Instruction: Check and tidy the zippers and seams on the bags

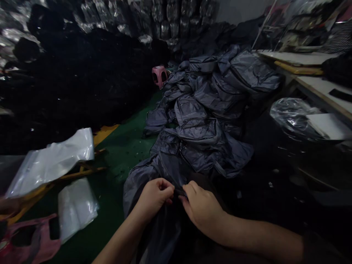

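Observation:
A dark grey-blue fabric bag [143,179] lies bunched in front of me at the bottom centre. My left hand [156,194] is closed over it, thumb and fingers pinched together at its edge. Just to the right, my right hand [200,205] also pinches the dark fabric, its fingertips a short gap from the left ones. What lies between the fingertips is too small and dark to make out. Beyond the hands, a heap of similar grey-blue bags [198,124] stretches away from me, touching the one under my hands.
Clear plastic sheets [55,157] lie on a yellow frame at left, above a pink stool [35,238]. Another pink stool [159,76] stands beside the heap on the green floor [121,146]. A white-topped table [330,88] is at right. Wrapped bundles line the back.

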Motion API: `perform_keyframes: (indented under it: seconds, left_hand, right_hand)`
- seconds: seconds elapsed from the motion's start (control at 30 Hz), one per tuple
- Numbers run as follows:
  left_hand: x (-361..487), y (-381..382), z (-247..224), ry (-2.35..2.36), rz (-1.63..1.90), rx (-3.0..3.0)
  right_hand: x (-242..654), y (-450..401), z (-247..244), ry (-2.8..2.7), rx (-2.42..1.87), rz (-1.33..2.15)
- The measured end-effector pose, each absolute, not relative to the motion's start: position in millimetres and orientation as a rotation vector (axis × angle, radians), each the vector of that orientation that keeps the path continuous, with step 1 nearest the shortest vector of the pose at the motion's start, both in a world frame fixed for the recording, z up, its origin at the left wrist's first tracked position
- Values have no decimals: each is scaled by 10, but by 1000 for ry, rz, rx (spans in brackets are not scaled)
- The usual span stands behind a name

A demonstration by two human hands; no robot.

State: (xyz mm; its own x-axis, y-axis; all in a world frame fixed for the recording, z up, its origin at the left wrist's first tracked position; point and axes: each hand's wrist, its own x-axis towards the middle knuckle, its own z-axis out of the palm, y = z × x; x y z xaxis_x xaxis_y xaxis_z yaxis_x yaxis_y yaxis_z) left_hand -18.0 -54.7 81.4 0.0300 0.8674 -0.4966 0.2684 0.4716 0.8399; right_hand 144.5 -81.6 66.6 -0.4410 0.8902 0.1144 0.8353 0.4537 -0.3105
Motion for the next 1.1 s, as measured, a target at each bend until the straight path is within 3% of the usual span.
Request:
perform_keyframes:
  seconds: [0.4, 0.6, 0.7, 0.8, 0.93, 1.1]
  left_hand:
    - [-157, -532, 807, 1525, 654, 1046]
    - [-261, -501, 941, 1507, 739, 997]
    - [-595, -286, 1043, 1646, 1072, 1019]
    - [-1029, 38, 1097, 2126, 1378, 1215]
    - [-1222, 274, 1101, 2431, 1234, 1672]
    - [-767, 80, 1048, 1734, 913, 2070]
  right_hand:
    - [1293, -695, 432, -2477, -1474, 114]
    - [1461, -582, 557, -2054, -1399, 611]
    - [1532, -507, 562, -1718, -1296, 912]
    - [1526, -438, 516, -1491, -1249, 1179]
    - [1424, -328, 473, -1373, -1255, 1410]
    - [1326, -180, 422, -1249, -1159, 1653]
